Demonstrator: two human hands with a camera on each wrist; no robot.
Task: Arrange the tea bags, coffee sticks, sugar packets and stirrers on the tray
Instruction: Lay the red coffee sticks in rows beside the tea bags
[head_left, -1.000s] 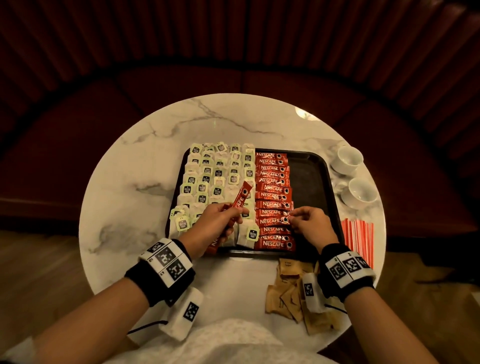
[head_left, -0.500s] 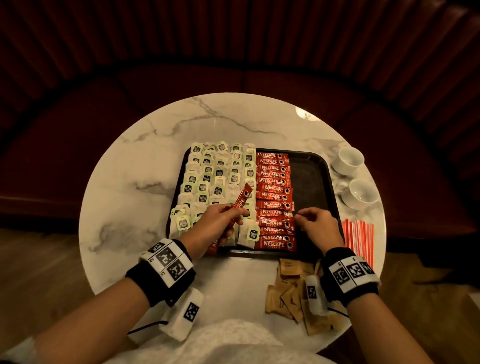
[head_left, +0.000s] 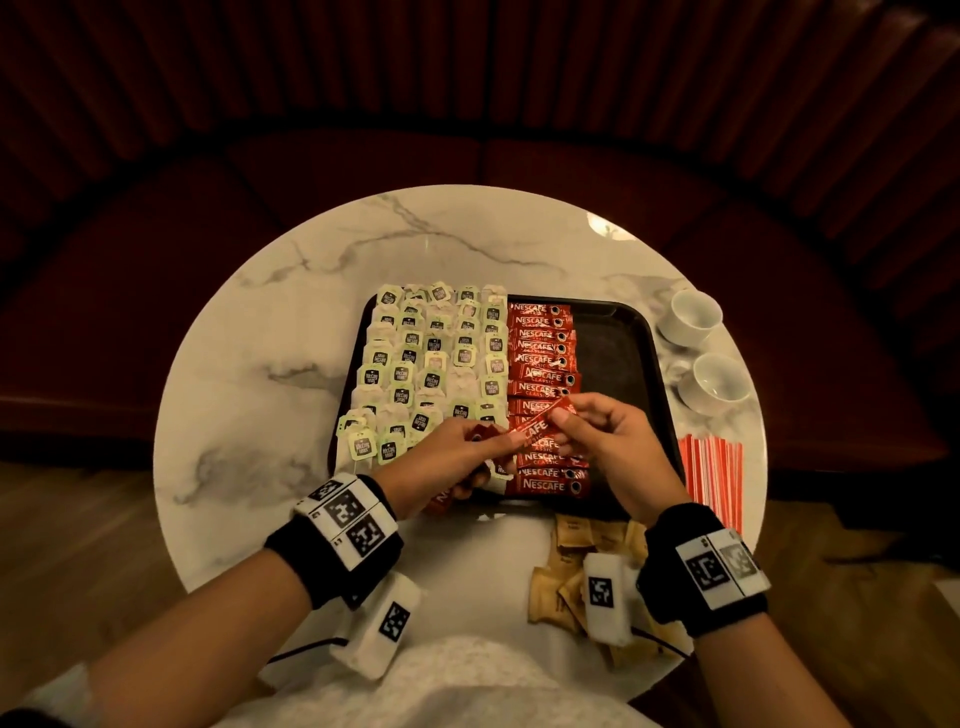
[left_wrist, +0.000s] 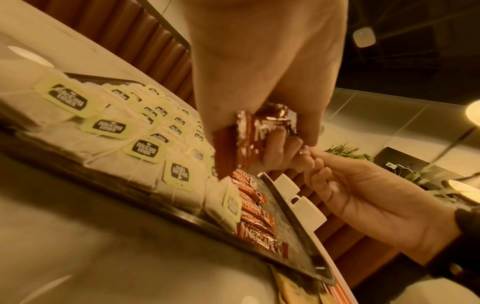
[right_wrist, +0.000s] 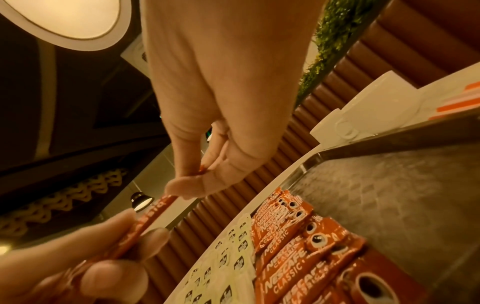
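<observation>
The round marble worktop (head_left: 291, 374) carries my black tray (head_left: 631, 364) at its centre. Tea bags (head_left: 431, 364) fill the tray's 9 o'clock half in rows. A column of red coffee sticks (head_left: 540, 358) runs down the middle, touching the tea bags. The tray's 3 o'clock strip is bare. Off the tray, 2 white cups (head_left: 714, 382) stand at 2 o'clock, striped stirrers (head_left: 714, 475) lie at 4 o'clock, and brown sugar packets (head_left: 563, 577) are heaped at 5 o'clock.

My left hand (head_left: 447, 467) grips a bundle of coffee sticks (left_wrist: 249, 139), fingers curled round it. My right hand (head_left: 608, 447) pinches the 3 o'clock end of 1 raised coffee stick (head_left: 535, 428) between thumb and fingertips; its 9 o'clock end sits in my left fingers, above the column.
</observation>
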